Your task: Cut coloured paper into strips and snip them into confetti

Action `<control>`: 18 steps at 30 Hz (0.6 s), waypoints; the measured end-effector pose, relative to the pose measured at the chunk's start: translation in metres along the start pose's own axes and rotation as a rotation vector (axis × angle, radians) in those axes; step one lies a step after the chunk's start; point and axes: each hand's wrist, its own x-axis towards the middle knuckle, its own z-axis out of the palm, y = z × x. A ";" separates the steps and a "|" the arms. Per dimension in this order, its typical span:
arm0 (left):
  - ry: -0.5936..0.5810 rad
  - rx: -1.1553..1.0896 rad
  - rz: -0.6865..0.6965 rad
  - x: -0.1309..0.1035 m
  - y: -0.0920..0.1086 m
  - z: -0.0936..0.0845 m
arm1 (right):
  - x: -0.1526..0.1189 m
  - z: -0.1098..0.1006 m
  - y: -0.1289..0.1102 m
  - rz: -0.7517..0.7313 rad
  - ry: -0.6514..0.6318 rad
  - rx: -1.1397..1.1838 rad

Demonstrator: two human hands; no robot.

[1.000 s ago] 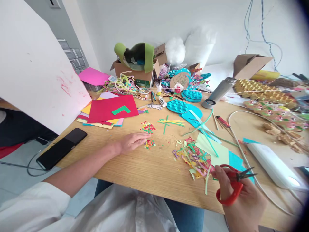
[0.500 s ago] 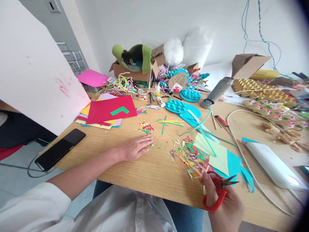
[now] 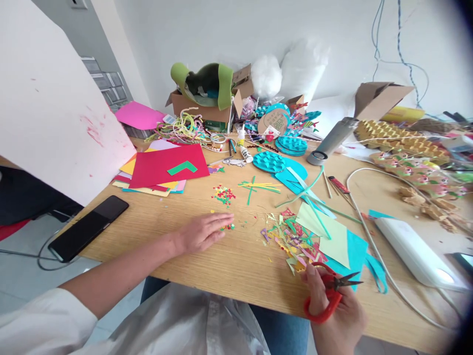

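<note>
My left hand [image 3: 204,231] lies flat on the wooden table, fingers stretched to the right. Small red, green and yellow paper bits [image 3: 228,227] show at its fingertips, partly covered by them. Just beyond lies a little pile of similar bits [image 3: 223,194]. At the front right, my right hand [image 3: 338,310] grips red-handled scissors [image 3: 323,296], their blades a little apart and pointing right. A heap of mixed paper scraps [image 3: 291,236] spreads between the hands, close to the scissors. Yellow and green paper strips [image 3: 258,187] cross each other behind it.
Stacked coloured paper with a red sheet [image 3: 166,165] on top lies at left, behind a black phone [image 3: 88,228]. Pale green paper [image 3: 323,234], a steel flask [image 3: 332,142], a white cable [image 3: 364,227] and a white device [image 3: 416,254] occupy the right. Craft boxes [image 3: 201,111] line the back.
My left hand has slid slightly left and nearer to me, uncovering some paper bits. My right hand, still holding the scissors, has shifted slightly left.
</note>
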 end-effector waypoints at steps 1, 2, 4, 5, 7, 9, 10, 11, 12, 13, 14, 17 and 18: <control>0.051 -0.020 -0.023 -0.001 -0.002 0.000 | 0.000 0.000 0.000 0.000 -0.003 0.002; 0.102 -0.039 -0.049 -0.001 -0.005 -0.001 | 0.000 0.000 0.000 -0.002 -0.007 0.002; 0.175 -0.057 -0.098 -0.001 -0.012 0.000 | 0.000 0.001 0.000 -0.008 -0.017 -0.011; 0.197 -0.053 -0.122 -0.002 -0.014 0.001 | 0.000 0.001 0.000 -0.008 -0.022 -0.021; 0.209 -0.032 -0.164 -0.003 -0.016 0.002 | 0.001 0.001 0.000 0.001 -0.034 -0.034; 0.179 -0.025 -0.180 -0.005 -0.013 0.003 | 0.001 0.002 -0.002 0.020 -0.040 -0.052; 0.152 -0.034 -0.176 -0.006 -0.010 0.003 | 0.001 0.002 -0.003 0.031 -0.042 -0.064; 0.122 -0.048 -0.165 -0.008 -0.006 0.003 | 0.001 0.001 -0.004 0.042 -0.042 -0.074; 0.098 -0.062 -0.151 -0.009 -0.002 0.002 | 0.001 0.001 -0.005 0.052 -0.044 -0.082; 0.089 -0.071 -0.138 -0.011 0.002 0.002 | 0.001 0.001 -0.005 0.058 -0.047 -0.083; 0.095 -0.072 -0.134 -0.012 0.004 0.002 | 0.001 0.001 -0.005 0.059 -0.052 -0.080; 0.139 -0.061 -0.140 -0.015 0.008 0.001 | 0.002 0.002 -0.003 0.032 -0.062 -0.089; 0.141 -0.061 -0.138 -0.015 0.008 0.001 | 0.002 0.002 -0.002 0.022 -0.066 -0.096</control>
